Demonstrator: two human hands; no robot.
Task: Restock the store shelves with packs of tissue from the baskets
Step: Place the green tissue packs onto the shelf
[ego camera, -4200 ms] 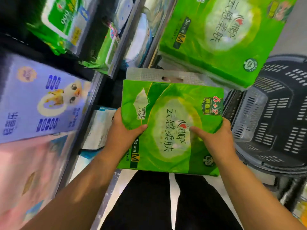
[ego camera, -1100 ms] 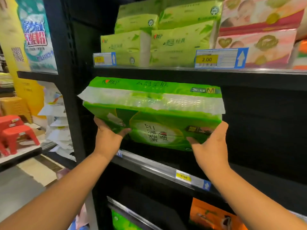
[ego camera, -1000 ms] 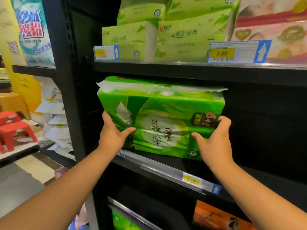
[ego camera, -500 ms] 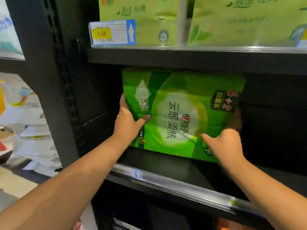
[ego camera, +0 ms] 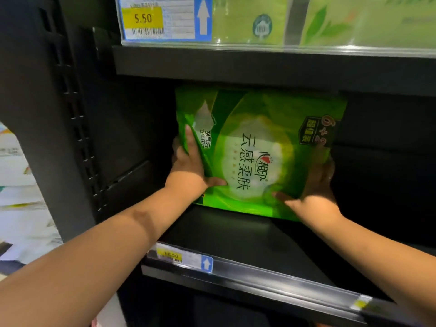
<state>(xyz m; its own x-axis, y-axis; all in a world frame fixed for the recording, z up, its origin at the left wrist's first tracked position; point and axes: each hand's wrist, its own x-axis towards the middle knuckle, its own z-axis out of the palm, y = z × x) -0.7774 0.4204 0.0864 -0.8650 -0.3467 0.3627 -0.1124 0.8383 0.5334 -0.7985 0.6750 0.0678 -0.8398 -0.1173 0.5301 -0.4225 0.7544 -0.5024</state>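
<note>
A green pack of tissue [ego camera: 259, 147] stands upright deep inside the dark middle shelf [ego camera: 236, 237], its printed face towards me. My left hand [ego camera: 188, 171] grips its left edge, thumb on the front and fingers wrapped round the side. My right hand [ego camera: 313, 194] holds its lower right corner, thumb on the front, fingers behind the pack in shadow. The pack's bottom edge sits at the shelf floor; whether it rests on it I cannot tell.
The shelf above [ego camera: 259, 64] carries pale green tissue packs [ego camera: 247, 20] and a 5.50 price tag [ego camera: 162, 18]. A black upright post [ego camera: 70, 114] bounds the bay on the left. A price rail [ego camera: 236, 267] runs along the shelf front. White packs [ego camera: 16, 175] lie far left.
The pack has gone deeper into the middle shelf with both hands still on it. The view has moved closer to the shelf.
</note>
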